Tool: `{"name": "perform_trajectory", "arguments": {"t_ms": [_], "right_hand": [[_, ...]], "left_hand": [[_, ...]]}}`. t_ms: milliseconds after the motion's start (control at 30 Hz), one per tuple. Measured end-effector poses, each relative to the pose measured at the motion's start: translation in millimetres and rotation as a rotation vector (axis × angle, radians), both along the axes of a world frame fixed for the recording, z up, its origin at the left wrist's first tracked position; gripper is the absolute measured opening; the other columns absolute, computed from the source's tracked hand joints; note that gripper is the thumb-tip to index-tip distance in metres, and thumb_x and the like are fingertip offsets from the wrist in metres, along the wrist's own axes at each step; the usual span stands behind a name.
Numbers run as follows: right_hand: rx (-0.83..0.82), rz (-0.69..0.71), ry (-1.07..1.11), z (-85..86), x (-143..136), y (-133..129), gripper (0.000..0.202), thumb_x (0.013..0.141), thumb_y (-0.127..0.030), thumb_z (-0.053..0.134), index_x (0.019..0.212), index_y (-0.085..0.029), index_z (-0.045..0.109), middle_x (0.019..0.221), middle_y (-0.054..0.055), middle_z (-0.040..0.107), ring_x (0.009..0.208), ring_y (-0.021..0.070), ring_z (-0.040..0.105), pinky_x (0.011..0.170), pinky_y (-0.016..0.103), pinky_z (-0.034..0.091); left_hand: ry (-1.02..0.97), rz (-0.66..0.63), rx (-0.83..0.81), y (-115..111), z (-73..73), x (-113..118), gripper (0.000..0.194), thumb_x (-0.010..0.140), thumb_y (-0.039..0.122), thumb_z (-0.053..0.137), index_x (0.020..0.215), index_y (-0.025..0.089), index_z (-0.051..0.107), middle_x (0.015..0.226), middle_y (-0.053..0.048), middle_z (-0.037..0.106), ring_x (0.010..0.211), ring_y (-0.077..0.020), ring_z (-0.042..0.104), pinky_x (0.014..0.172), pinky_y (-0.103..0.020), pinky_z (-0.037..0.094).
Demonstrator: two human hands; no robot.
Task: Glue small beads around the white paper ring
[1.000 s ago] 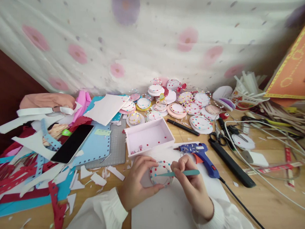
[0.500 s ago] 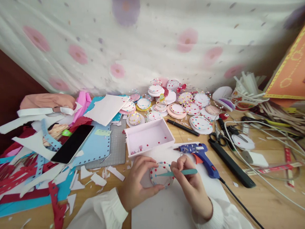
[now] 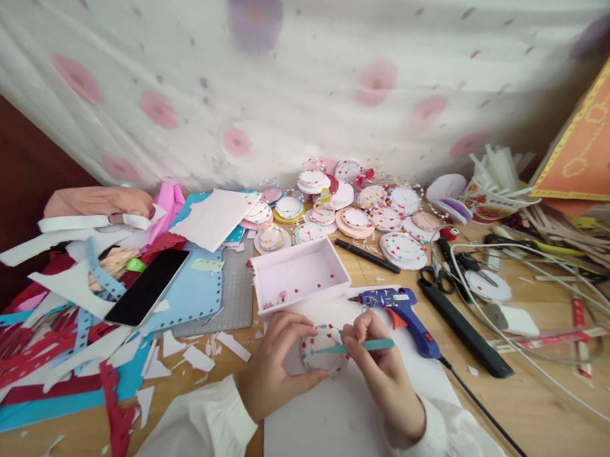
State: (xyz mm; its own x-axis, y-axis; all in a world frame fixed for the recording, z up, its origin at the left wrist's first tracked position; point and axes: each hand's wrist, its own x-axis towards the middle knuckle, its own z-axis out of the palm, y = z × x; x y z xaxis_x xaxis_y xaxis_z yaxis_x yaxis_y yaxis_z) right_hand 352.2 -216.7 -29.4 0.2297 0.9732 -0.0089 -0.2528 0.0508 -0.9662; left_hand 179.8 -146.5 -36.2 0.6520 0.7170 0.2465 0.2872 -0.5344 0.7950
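My left hand (image 3: 280, 366) curves its fingers and thumb round the rim of a small white foam disc (image 3: 322, 362), edged with red and blue beads. My right hand (image 3: 377, 369) pinches slim teal tweezers (image 3: 374, 345), and their narrow tip points left over the middle of the disc. Both hands are above a white sheet (image 3: 316, 428). Just behind them stands a shallow white box (image 3: 301, 276) with a few tiny red pieces inside. A blue glue gun (image 3: 400, 305) lies to the right of my right hand, its nozzle pointing left.
Several decorated round discs (image 3: 357, 220) crowd the back. To the right lie scissors (image 3: 437, 277), a black bar (image 3: 466, 329), a white cable (image 3: 550, 246) and a tub of glue sticks (image 3: 494, 198). Paper scraps (image 3: 77, 290) and a phone (image 3: 147, 287) cover the left.
The whole view has shifted very slightly. Both hands keep their grips, and the tweezers stay over the disc.
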Motion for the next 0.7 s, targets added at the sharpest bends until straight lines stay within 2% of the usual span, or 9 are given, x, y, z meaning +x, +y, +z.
{"name": "perform_trajectory", "arguments": {"t_ms": [367, 533, 700], "right_hand": [[-0.001, -0.007, 0.043, -4.4, 1.5, -3.1, 0.022, 0.09, -0.034, 0.055, 0.078, -0.024, 0.04, 0.068, -0.004, 0.037, 0.061, 0.0124, 0.033, 0.057, 0.025, 0.031], [-0.048, -0.185, 0.169, 3.9, 8.3, -1.0, 0.026, 0.081, -0.03, 0.063, 0.074, -0.023, 0.04, 0.062, -0.005, 0.034, 0.059, 0.0118, 0.035, 0.055, 0.024, 0.03], [-0.137, -0.3, 0.282, 14.0, 10.7, 4.6, 0.029, 0.072, -0.027, 0.067, 0.069, -0.023, 0.039, 0.056, -0.008, 0.028, 0.047, 0.008, 0.023, 0.046, 0.022, 0.021]], "left_hand": [[-0.004, 0.002, 0.011, -0.1, 3.1, 1.3, 0.039, 0.072, 0.034, 0.077, 0.105, 0.021, 0.059, 0.108, -0.009, 0.059, 0.104, -0.0253, 0.056, 0.089, -0.039, 0.048], [-0.008, 0.012, 0.034, -0.9, 1.7, 1.3, 0.04, 0.071, 0.027, 0.077, 0.106, 0.02, 0.059, 0.109, -0.009, 0.058, 0.106, -0.0251, 0.055, 0.092, -0.039, 0.046], [-0.012, 0.02, 0.055, -1.0, 3.1, 2.0, 0.038, 0.07, 0.024, 0.076, 0.105, 0.021, 0.06, 0.107, -0.008, 0.059, 0.105, -0.0255, 0.055, 0.09, -0.039, 0.048]]}}
